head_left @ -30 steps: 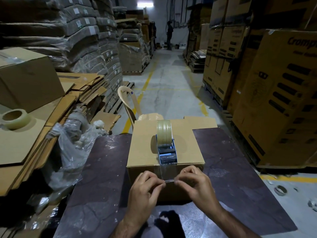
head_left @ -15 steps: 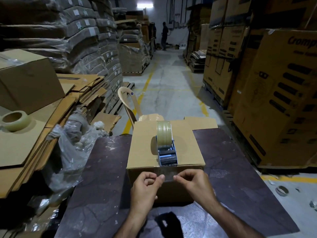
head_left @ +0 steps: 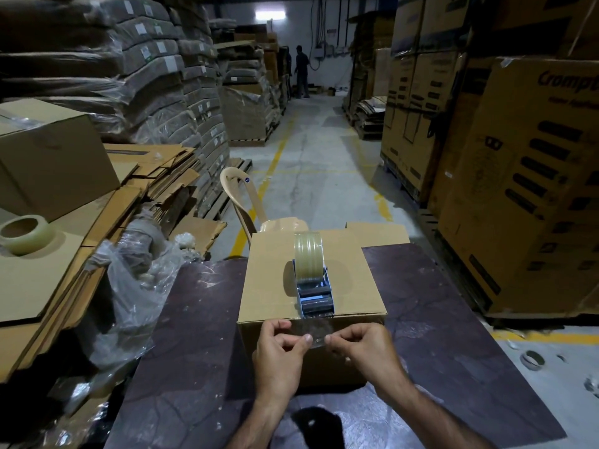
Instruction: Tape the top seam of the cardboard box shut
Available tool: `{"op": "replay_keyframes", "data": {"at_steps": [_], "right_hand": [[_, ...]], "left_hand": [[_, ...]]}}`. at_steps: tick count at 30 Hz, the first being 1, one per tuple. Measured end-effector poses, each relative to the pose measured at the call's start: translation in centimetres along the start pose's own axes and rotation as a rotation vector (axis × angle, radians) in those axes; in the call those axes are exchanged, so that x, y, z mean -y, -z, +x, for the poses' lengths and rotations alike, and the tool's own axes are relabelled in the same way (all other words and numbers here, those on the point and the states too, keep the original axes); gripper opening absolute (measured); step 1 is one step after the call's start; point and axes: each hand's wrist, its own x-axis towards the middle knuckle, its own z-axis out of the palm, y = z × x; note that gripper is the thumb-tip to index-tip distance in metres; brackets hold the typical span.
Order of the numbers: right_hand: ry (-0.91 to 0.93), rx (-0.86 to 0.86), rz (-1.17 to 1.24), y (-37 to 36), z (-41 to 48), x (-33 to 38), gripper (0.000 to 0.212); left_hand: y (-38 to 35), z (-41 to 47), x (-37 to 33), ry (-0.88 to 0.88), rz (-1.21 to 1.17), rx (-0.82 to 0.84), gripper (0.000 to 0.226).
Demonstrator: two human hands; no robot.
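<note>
A closed cardboard box (head_left: pixel 311 280) sits on a dark, scuffed table (head_left: pixel 453 335), toward the table's far edge and roughly midway between its left and right sides, with its near face turned to the person. On the box's top, along the centre line, stands a blue tape dispenser (head_left: pixel 316 298) carrying a roll of clear tape (head_left: pixel 308 256); the dispenser's mouth rests at the near top edge of the box. From that mouth a strip of clear tape (head_left: pixel 312 328) runs down over the edge onto the near face. The left hand (head_left: pixel 280 351) has its thumb and forefinger pinched together on the left corner of the strip's free end, the other fingers curled in. The right hand (head_left: pixel 366 348) pinches the right corner of the same end in the same way, so the strip is held between them, just in front of the box's near face; whether the end already touches the cardboard cannot be told. Off the table's left edge lie flattened cartons (head_left: pixel 48 270) with a spare tape roll (head_left: pixel 27 233) resting on them, and crumpled clear plastic (head_left: pixel 136 296) beside them. Just beyond the far edge of the table is a tan plastic chair (head_left: pixel 246 199).
</note>
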Motion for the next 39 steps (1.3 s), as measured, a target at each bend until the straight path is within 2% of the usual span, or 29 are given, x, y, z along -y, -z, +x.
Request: {"op": "replay_keyframes", "data": {"at_steps": [3, 5, 9, 17, 27, 39], "right_hand": [[-0.084, -0.089, 0.096, 0.3, 0.2, -0.4, 0.014], [-0.106, -0.135, 0.098, 0.8, 0.4, -0.6, 0.022], [-0.095, -0.076, 0.133, 0.4, 0.2, -0.7, 0.028], [-0.047, -0.104, 0.231, -1.1, 0.1, -0.1, 0.033], [0.009, -0.119, 0.198, -1.4, 0.5, -0.5, 0.038], [0.056, -0.058, 0.058, -1.0, 0.5, -0.5, 0.025]], "left_hand": [[0.1, 0.0, -0.1, -0.007, 0.006, -0.020, 0.035], [0.1, 0.0, -0.2, -0.021, 0.027, -0.012, 0.035], [-0.1, 0.1, -0.1, -0.037, 0.049, -0.001, 0.034], [0.2, 0.0, -0.3, -0.062, 0.076, 0.009, 0.035], [0.6, 0.3, -0.2, -0.106, 0.100, 0.021, 0.035], [0.8, 0.2, -0.1, -0.173, 0.148, 0.016, 0.035]]}}
